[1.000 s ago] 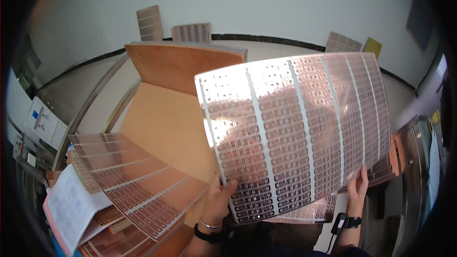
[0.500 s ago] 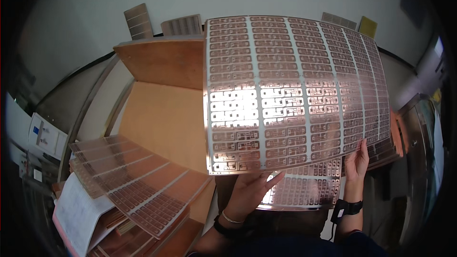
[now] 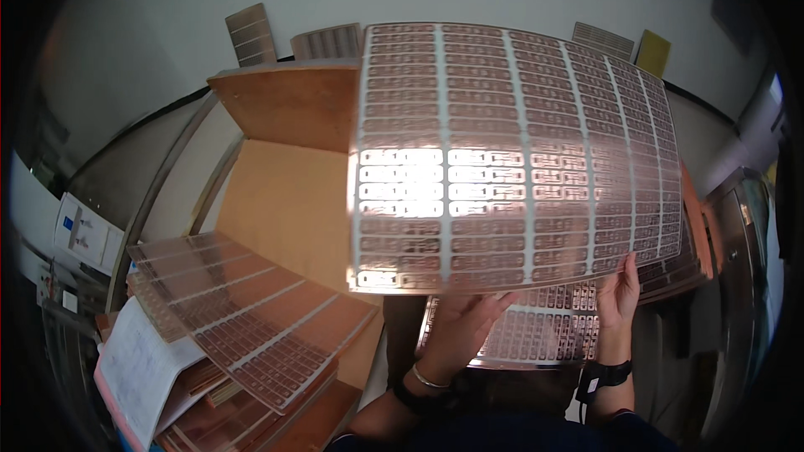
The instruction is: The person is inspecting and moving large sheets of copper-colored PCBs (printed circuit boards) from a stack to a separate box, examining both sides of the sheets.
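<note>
Both hands held up a large, thin, translucent copper-patterned sheet, divided by pale strips into columns of small repeated rectangles; it stood nearly upright in the middle and right of the view, light glaring off its left-centre. The left hand supported its lower edge from beneath, fingers spread against the back. The right hand pinched the lower right edge, fingers closed on it. Beneath lay another similar patterned sheet on a stack. To the near left, a pile of copper-patterned sheets rested beside white papers. Beyond stood an orange-brown wooden board.
</note>
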The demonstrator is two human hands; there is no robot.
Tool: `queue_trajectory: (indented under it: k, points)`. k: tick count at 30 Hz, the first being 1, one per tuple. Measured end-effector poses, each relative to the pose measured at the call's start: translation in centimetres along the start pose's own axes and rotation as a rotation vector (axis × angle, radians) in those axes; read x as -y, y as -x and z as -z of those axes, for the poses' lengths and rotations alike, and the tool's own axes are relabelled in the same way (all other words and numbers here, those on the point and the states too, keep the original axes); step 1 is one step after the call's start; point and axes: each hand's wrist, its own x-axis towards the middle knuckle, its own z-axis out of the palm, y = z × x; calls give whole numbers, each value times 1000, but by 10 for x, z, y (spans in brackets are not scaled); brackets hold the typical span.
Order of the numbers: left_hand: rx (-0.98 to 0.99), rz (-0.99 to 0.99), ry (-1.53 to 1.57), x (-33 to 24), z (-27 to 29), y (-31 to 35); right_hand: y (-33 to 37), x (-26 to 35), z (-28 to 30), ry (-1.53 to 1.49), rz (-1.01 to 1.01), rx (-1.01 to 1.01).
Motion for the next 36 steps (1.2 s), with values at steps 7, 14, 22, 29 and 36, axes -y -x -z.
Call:
queue_trajectory:
  k: [7, 14, 22, 29, 36]
  points:
    - [-210, 203, 306, 1, -2, 1, 8, 9, -13, 307, 57, 37]
    - [-377, 4, 874, 3, 24, 8, 13, 81, 4, 301, 211, 131]
    - [-494, -9, 889, 13, 35, 8, 25, 81, 4, 415, 274, -68]
    - [-363, -34, 976, 31, 56, 10, 32, 80, -8, 450, 294, 29]
    - [-302, 8, 1032, 43, 66, 12, 39, 86, -11, 454, 249, 79]
